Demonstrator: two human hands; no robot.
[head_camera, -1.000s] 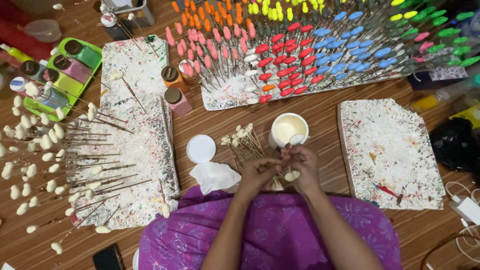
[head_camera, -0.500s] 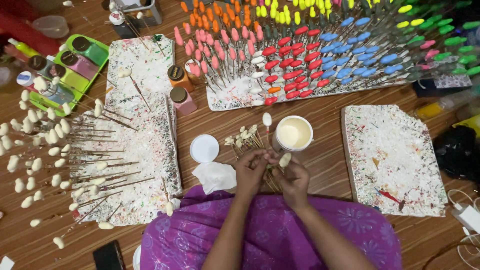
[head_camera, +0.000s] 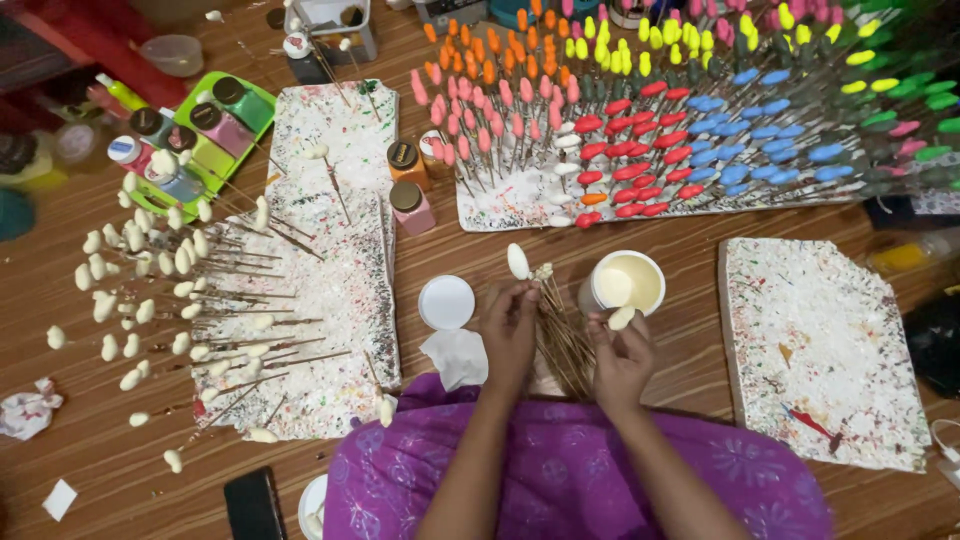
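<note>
A person's left hand (head_camera: 510, 325) grips a stick bundle (head_camera: 565, 335) upright over the wooden surface (head_camera: 690, 340); right-hand fingers (head_camera: 615, 335) pinch a white bud (head_camera: 622, 318) just right of the sticks, beside the paint cup (head_camera: 625, 283).

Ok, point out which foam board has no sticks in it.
The board on the right, beside the right hand. It is bare but for paint specks; the other boards hold sticks with white or coloured tips.

A home craft spot on a wooden floor (head_camera: 90, 470): paint-speckled foam boards (head_camera: 820, 350), small paint bottles (head_camera: 408, 205), rows of painted buds on sticks (head_camera: 640, 110), open paint tub (head_camera: 622, 282).
</note>
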